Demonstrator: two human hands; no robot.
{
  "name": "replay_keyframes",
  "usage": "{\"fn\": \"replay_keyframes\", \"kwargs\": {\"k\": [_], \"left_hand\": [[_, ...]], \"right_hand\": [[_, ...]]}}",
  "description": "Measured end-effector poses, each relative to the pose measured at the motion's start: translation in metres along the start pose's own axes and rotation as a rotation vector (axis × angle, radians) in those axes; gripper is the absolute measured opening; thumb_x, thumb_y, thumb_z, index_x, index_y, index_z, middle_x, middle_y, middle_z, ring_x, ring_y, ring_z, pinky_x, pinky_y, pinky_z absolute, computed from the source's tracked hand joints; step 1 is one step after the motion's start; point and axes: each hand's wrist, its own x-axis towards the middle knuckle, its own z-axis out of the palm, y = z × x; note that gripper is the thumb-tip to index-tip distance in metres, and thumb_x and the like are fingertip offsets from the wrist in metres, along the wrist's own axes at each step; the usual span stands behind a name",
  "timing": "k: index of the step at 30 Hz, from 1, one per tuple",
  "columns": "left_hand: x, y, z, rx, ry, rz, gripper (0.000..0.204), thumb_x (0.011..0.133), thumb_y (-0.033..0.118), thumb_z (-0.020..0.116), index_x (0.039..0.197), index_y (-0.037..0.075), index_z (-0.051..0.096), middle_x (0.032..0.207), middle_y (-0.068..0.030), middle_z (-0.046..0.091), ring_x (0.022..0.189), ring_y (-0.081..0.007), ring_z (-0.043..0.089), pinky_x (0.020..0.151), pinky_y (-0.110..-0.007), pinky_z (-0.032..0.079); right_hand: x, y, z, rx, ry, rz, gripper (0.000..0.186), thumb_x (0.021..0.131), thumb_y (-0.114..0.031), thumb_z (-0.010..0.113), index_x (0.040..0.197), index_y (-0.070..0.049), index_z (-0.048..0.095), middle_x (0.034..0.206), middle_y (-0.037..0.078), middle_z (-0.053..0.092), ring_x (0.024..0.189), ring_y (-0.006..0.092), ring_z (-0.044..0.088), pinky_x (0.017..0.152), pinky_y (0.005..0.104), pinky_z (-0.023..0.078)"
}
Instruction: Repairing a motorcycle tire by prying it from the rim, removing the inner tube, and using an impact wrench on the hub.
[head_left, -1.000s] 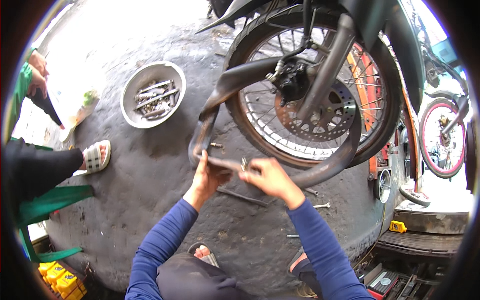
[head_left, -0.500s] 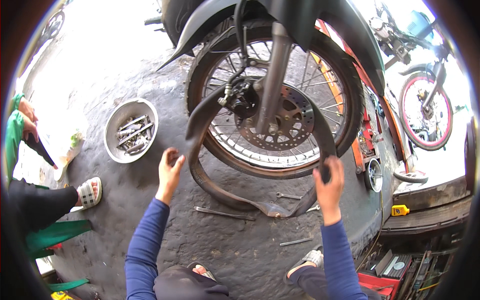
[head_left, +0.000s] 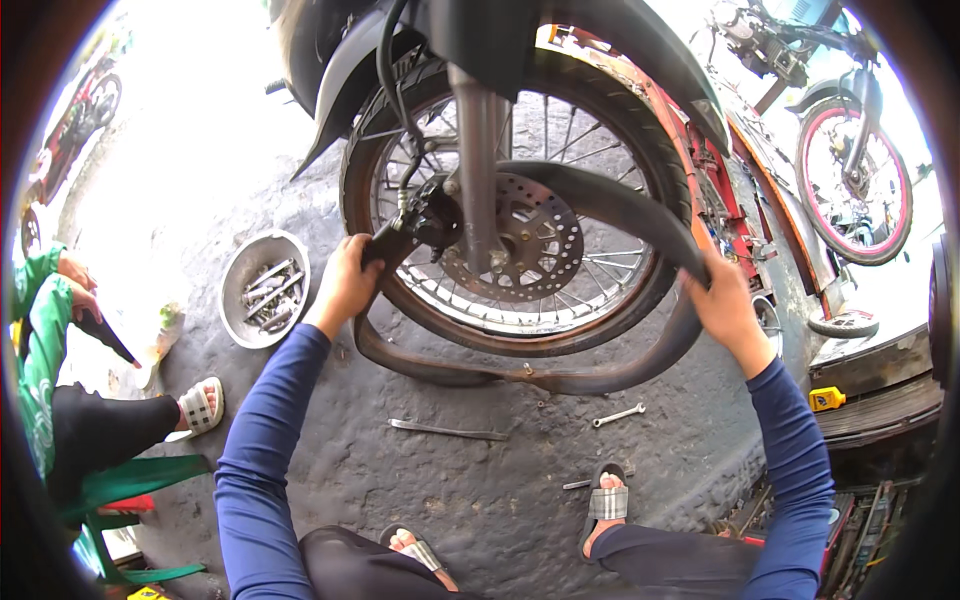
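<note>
Rubber tube (head_left: pixel 610 200) is hanging in a loop in front of the motorbike's front wheel (head_left: pixel 365 165), its lower stretch sagging past the rim. Left hand (head_left: pixel 343 283) is closing its fingers and thumb around the loop's left side, beside the brake caliper (head_left: pixel 436 212); right hand (head_left: pixel 728 305) is gripping the right side, thumb and fingers wrapped over the rubber. How the loop is running past the fork leg (head_left: pixel 478 150) cannot be told. Handling it well is probably calling for an even spread between both hands, no kinks, and the rubber staying off the brake disc (head_left: pixel 545 225), whose edges could be scuffing it. Watching the small metal valve (head_left: pixel 528 368), now sitting on the lower stretch, should be helping to show any twist. No readable writing is showing on the tube; a yellow bottle (head_left: pixel 827 399) is carrying a dark label too small to read.
</note>
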Motion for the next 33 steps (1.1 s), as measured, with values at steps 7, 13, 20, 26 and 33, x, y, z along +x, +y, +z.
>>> {"fn": "replay_keyframes", "kwargs": {"k": [7, 13, 20, 26, 33], "left_hand": [[-0.072, 0.141, 0.055, -0.013, -0.657, 0.458, 0.050, 0.078, 0.027, 0.073, 0.118, 0.004, 0.055, 0.106, -0.0180, 0.058, 0.102, -0.0355, 0.059, 0.090, -0.045, 0.047], [-0.089, 0.232, 0.193, -0.111, -0.273, -0.050, 0.086, 0.069, 0.046, 0.080, 0.135, 0.004, 0.044, 0.130, -0.0190, 0.051, 0.126, -0.0386, 0.043, 0.105, -0.046, 0.037], [-0.079, 0.270, 0.249, 0.067, -0.172, -0.246, 0.097, 0.056, 0.054, 0.084, 0.130, 0.005, 0.046, 0.135, -0.0138, 0.045, 0.126, -0.0401, 0.039, 0.108, -0.055, 0.026], [-0.078, 0.281, 0.266, 0.041, -0.045, -0.248, 0.100, 0.050, 0.054, 0.087, 0.128, 0.004, 0.047, 0.124, -0.0158, 0.048, 0.120, -0.0351, 0.043, 0.106, -0.049, 0.029], [-0.089, 0.306, 0.229, -0.194, 0.073, -0.268, 0.085, 0.051, 0.050, 0.088, 0.115, 0.005, 0.055, 0.110, -0.0101, 0.058, 0.112, -0.0292, 0.051, 0.099, -0.045, 0.033]], "right_hand": [[-0.003, 0.080, 0.025, 0.465, 0.124, 0.017, 0.019, 0.086, -0.003, 0.062, 0.089, -0.001, 0.044, 0.077, 0.009, 0.054, 0.072, 0.0183, 0.057, 0.067, 0.0319, 0.046], [0.066, 0.094, 0.029, 0.398, 0.409, -0.414, 0.030, 0.076, 0.007, 0.067, 0.096, -0.004, 0.048, 0.078, 0.006, 0.054, 0.069, 0.0141, 0.055, 0.063, 0.0288, 0.046], [0.081, 0.158, 0.119, 0.608, 0.088, -0.121, 0.061, 0.070, 0.000, 0.074, 0.127, -0.001, 0.052, 0.121, 0.013, 0.061, 0.114, 0.0254, 0.057, 0.098, 0.0346, 0.044], [0.056, 0.187, 0.227, 1.600, -0.492, 0.406, 0.028, 0.096, -0.011, 0.054, 0.123, -0.003, 0.053, 0.107, 0.004, 0.062, 0.094, 0.0134, 0.060, 0.087, 0.0301, 0.050], [0.069, 0.143, 0.175, 1.087, 0.147, 0.055, 0.033, 0.081, -0.005, 0.070, 0.113, -0.001, 0.062, 0.102, 0.006, 0.068, 0.093, 0.0141, 0.062, 0.082, 0.0290, 0.049]]}}
